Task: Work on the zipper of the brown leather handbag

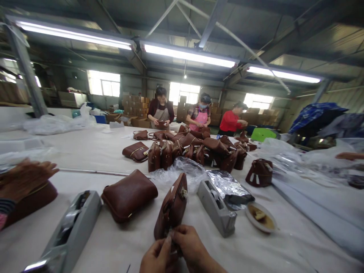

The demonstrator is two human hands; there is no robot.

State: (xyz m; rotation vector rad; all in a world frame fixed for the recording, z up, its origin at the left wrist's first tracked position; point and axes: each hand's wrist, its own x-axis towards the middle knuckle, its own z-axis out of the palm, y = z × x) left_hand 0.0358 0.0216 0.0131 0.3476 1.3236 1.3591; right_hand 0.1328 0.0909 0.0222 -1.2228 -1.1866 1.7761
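A brown leather handbag [171,204] stands on its narrow edge on the white table in front of me, with a metal clasp and a white tag on its side. At its near end, my left hand [157,254] and my right hand [192,244] meet with thumbs and fingers pinched together. Both are closed on the bag's end, around a small fitting that the fingertips mostly cover. Left of it lies another brown bag [130,195], flat. To the right, close to my right hand, stands a grey tape dispenser [217,208].
A second tape dispenser [71,227] stands at the left. A co-worker's hand [27,178] rests on a bag there. Clear plastic [182,168], a silver sheet [229,185] and a small dish [261,217] lie ahead and right. Many bags [196,146] are heaped beyond; several people work behind.
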